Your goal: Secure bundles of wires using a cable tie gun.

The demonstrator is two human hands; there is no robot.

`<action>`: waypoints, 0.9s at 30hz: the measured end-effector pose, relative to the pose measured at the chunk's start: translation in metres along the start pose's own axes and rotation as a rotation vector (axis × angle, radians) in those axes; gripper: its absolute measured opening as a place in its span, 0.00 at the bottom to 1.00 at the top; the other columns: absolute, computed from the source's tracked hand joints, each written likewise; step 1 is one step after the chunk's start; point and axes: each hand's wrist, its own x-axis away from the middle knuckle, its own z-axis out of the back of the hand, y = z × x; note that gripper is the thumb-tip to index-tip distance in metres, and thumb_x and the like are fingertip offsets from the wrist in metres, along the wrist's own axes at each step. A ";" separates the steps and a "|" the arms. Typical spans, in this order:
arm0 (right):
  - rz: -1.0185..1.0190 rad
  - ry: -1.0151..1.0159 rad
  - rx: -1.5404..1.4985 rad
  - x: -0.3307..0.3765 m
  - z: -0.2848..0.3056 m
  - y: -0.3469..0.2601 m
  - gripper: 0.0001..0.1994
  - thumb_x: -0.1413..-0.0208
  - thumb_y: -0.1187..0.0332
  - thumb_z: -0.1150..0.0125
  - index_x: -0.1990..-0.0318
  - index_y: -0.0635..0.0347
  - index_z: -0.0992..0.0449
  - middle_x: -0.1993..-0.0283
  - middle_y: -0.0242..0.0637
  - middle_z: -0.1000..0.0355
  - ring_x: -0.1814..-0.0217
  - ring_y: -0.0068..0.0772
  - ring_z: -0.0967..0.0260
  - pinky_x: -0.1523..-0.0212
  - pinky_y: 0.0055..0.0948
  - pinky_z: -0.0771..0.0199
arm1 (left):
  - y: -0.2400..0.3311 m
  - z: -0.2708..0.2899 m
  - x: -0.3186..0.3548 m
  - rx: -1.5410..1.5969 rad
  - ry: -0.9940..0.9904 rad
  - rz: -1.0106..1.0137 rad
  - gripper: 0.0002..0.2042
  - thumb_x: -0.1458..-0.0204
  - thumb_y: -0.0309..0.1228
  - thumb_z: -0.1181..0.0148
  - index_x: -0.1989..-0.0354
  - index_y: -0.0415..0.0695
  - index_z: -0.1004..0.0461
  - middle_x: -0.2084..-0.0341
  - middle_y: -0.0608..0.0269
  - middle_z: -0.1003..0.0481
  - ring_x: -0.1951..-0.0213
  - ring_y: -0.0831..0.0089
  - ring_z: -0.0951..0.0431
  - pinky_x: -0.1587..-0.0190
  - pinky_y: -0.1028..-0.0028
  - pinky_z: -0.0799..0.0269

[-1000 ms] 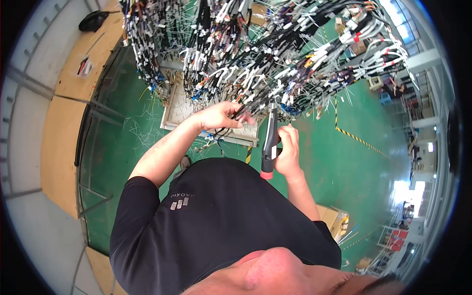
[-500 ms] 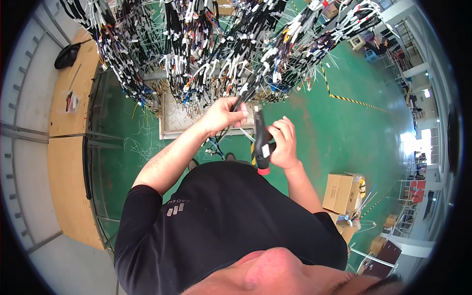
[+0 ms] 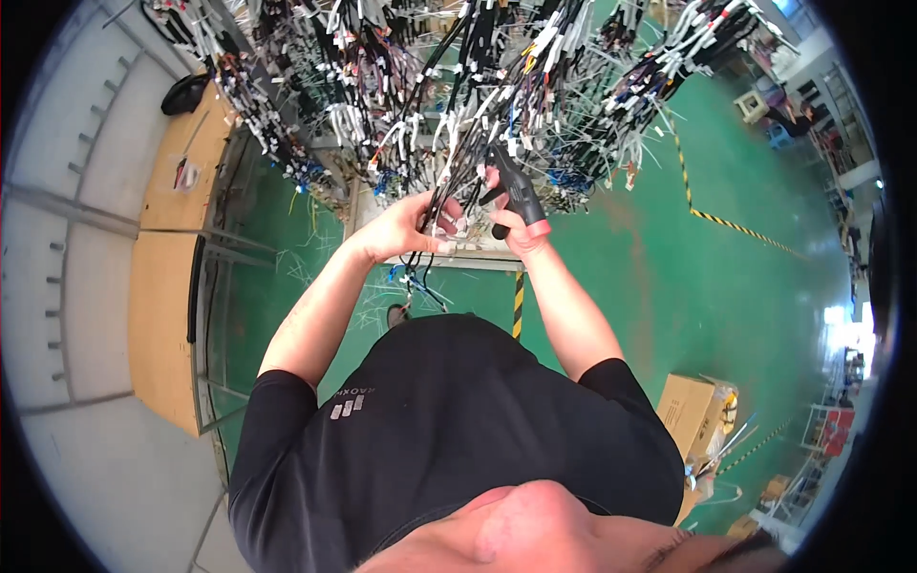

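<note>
My left hand (image 3: 406, 229) curls its fingers round a strand of thin black cables (image 3: 436, 205) that hangs from the bundles above. In my right hand (image 3: 521, 229) is a black cable tie gun (image 3: 520, 189) with a red end. Its nose points up and away from me, in among the hanging cables, so the tip is hard to make out. Both hands are close together below a dense row of wire harnesses (image 3: 382, 105) with many white connectors and labels. Loose ends of the held cables, some blue, dangle below my left hand.
Behind the hands is a pale tray-like base (image 3: 478, 260) under the harnesses. Wooden-topped benches (image 3: 164, 325) line the left side. Thin white scraps lie on the green floor (image 3: 611, 277). An open cardboard box (image 3: 690, 415) stands at the lower right; a person sits far right.
My right hand has moved up and inward with the cable tie gun, whose nose is now among the cables. My left hand has shifted slightly left and stays on the strand. The view has shifted a little.
</note>
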 end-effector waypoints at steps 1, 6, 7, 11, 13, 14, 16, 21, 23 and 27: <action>0.005 -0.036 -0.101 -0.001 0.005 0.003 0.29 0.59 0.77 0.31 0.43 0.58 0.25 0.38 0.35 0.29 0.32 0.37 0.33 0.25 0.39 0.44 | -0.003 -0.002 -0.003 -0.067 -0.002 -0.023 0.30 0.51 0.20 0.23 0.38 0.40 0.27 0.52 0.66 0.22 0.47 0.73 0.23 0.43 0.70 0.23; -0.091 -0.168 -0.386 0.030 -0.013 -0.042 0.24 0.52 0.75 0.31 0.45 0.56 0.27 0.46 0.39 0.28 0.36 0.43 0.29 0.26 0.47 0.37 | -0.043 -0.002 -0.011 -0.199 0.212 0.009 0.28 0.50 0.23 0.22 0.40 0.40 0.27 0.53 0.66 0.20 0.50 0.76 0.22 0.42 0.70 0.25; -0.127 -0.170 -0.435 0.036 -0.015 -0.049 0.24 0.52 0.74 0.31 0.45 0.55 0.27 0.47 0.38 0.29 0.39 0.41 0.29 0.28 0.48 0.35 | -0.044 -0.005 -0.012 -0.171 0.235 -0.018 0.27 0.48 0.20 0.25 0.39 0.40 0.29 0.53 0.66 0.21 0.51 0.75 0.22 0.42 0.70 0.25; -0.232 -0.091 -0.658 0.056 -0.003 -0.066 0.24 0.51 0.75 0.32 0.44 0.52 0.27 0.48 0.38 0.30 0.42 0.39 0.30 0.29 0.50 0.34 | -0.017 -0.017 -0.011 -0.033 0.217 0.016 0.21 0.45 0.18 0.37 0.41 0.39 0.27 0.56 0.61 0.17 0.56 0.77 0.21 0.53 0.75 0.26; -0.258 -0.055 -0.612 0.062 0.001 -0.075 0.24 0.51 0.76 0.33 0.44 0.53 0.27 0.47 0.39 0.29 0.41 0.40 0.30 0.29 0.47 0.34 | -0.020 -0.023 -0.016 -0.078 0.192 0.088 0.19 0.44 0.21 0.35 0.42 0.39 0.24 0.57 0.61 0.16 0.60 0.79 0.20 0.58 0.78 0.25; -0.273 -0.035 -0.587 0.065 -0.002 -0.077 0.24 0.51 0.76 0.33 0.44 0.55 0.28 0.46 0.40 0.29 0.39 0.40 0.30 0.28 0.43 0.35 | -0.022 -0.034 -0.023 -0.114 0.208 0.105 0.18 0.43 0.21 0.33 0.44 0.39 0.23 0.58 0.62 0.15 0.61 0.80 0.20 0.59 0.78 0.25; -0.104 -0.054 -0.410 0.068 -0.013 -0.075 0.25 0.50 0.81 0.36 0.43 0.58 0.28 0.45 0.40 0.26 0.37 0.38 0.27 0.31 0.42 0.29 | -0.026 -0.059 -0.035 -0.053 0.232 0.173 0.14 0.40 0.28 0.29 0.48 0.38 0.20 0.61 0.66 0.16 0.66 0.80 0.21 0.63 0.76 0.23; -0.064 -0.128 -0.285 0.073 -0.018 -0.074 0.24 0.49 0.81 0.34 0.43 0.57 0.27 0.36 0.39 0.31 0.33 0.37 0.30 0.31 0.43 0.30 | -0.022 -0.104 -0.040 0.111 0.249 0.075 0.09 0.37 0.33 0.30 0.55 0.42 0.20 0.70 0.70 0.20 0.74 0.80 0.23 0.69 0.77 0.27; -0.086 -0.102 -0.290 0.076 -0.016 -0.085 0.24 0.50 0.81 0.37 0.43 0.57 0.28 0.36 0.40 0.31 0.31 0.41 0.31 0.29 0.46 0.32 | -0.025 -0.101 -0.035 0.073 0.266 0.053 0.11 0.36 0.34 0.32 0.50 0.41 0.18 0.66 0.66 0.16 0.75 0.80 0.22 0.69 0.78 0.26; -0.063 -0.080 0.018 0.091 0.011 -0.093 0.24 0.50 0.79 0.37 0.42 0.58 0.27 0.41 0.38 0.26 0.32 0.37 0.29 0.26 0.44 0.36 | -0.029 -0.090 -0.029 0.006 0.274 0.053 0.17 0.32 0.37 0.39 0.41 0.41 0.20 0.60 0.61 0.13 0.74 0.81 0.21 0.67 0.78 0.26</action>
